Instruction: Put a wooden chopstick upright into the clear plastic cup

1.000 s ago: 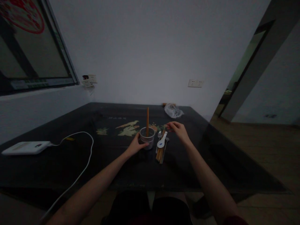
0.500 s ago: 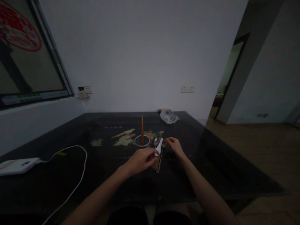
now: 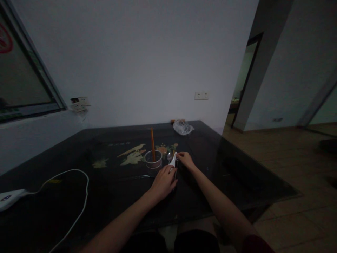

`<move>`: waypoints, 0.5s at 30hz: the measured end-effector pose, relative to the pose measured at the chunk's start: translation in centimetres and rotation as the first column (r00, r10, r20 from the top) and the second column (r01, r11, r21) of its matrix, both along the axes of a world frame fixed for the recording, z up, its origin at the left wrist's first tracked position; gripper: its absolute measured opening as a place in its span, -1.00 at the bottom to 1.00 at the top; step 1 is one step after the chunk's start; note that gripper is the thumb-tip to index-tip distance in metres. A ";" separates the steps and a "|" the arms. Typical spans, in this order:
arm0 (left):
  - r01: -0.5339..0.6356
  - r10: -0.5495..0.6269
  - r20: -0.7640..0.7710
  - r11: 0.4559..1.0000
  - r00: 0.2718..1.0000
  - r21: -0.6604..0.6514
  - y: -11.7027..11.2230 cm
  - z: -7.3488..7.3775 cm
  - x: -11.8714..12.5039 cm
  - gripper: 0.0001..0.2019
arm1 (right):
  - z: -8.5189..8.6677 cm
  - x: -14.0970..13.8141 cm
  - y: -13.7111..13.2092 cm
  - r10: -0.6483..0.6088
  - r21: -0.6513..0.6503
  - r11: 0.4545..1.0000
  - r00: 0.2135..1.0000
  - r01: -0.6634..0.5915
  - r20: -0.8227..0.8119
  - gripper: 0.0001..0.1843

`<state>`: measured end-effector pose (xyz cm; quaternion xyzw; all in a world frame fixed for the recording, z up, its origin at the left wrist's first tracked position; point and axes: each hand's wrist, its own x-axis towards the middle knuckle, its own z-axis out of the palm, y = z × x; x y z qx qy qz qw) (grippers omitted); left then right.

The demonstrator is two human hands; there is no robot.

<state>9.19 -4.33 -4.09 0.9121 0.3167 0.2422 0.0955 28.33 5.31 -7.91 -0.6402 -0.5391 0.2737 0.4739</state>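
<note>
A white soup spoon lies slanted on top of a small bundle of chopsticks and metal cutlery on the dark table. My right hand is closed in a pinch at the upper end of its handle. My left hand rests over the spoon's lower end and the bundle, its fingers curled and hiding most of the chopsticks. Exactly what those fingers grip is hidden. A metal spoon shows just left of the white handle. Beside my left hand stands a clear plastic cup, with orange-brown chopsticks upright in it.
A crumpled clear plastic bag lies at the table's back edge by the wall. On the left, a white device trails a white cable. The glossy black tabletop bears a bird and flower picture.
My right hand has moved left onto the spoon's handle. My left hand has settled lower over the bundle, covering the chopsticks. The view has swung a little to the right.
</note>
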 end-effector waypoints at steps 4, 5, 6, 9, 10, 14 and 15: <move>-0.082 0.084 0.027 0.995 0.996 -0.060 0.3 -1.2 0.2 -0.58 | -0.3 -0.6 0.2 0.023 -0.040 0.999 1.000 -0.023 0.007 -0.76; -0.084 0.085 0.022 0.994 0.996 -0.066 0.3 -1.4 0.2 -0.59 | -0.3 -0.7 0.2 0.028 -0.043 0.999 1.000 -0.028 0.004 -0.75; -0.083 0.084 0.013 0.994 0.996 -0.067 0.2 -1.4 0.2 -0.61 | -0.3 -0.9 0.1 0.032 -0.044 0.999 1.000 -0.031 0.000 -0.73; -0.083 0.081 -0.026 0.995 0.996 -0.059 0.2 -1.3 0.2 -0.64 | -0.1 -1.1 0.0 0.028 -0.036 0.999 0.999 -0.029 -0.023 -0.71; -0.082 0.080 -0.036 0.995 0.996 -0.058 0.2 -1.2 0.2 -0.64 | 0.0 -1.1 -0.1 0.026 -0.033 0.999 0.999 -0.027 -0.033 -0.70; -0.078 0.076 -0.041 0.996 0.996 -0.041 0.4 -0.4 -0.3 -0.62 | 0.3 -0.6 -0.3 0.021 -0.024 0.999 0.998 -0.023 -0.063 -0.66; -0.078 0.077 -0.034 0.996 0.996 -0.034 0.5 -0.2 -0.5 -0.60 | 0.4 -0.4 -0.3 0.022 -0.022 0.999 0.997 -0.024 -0.067 -0.65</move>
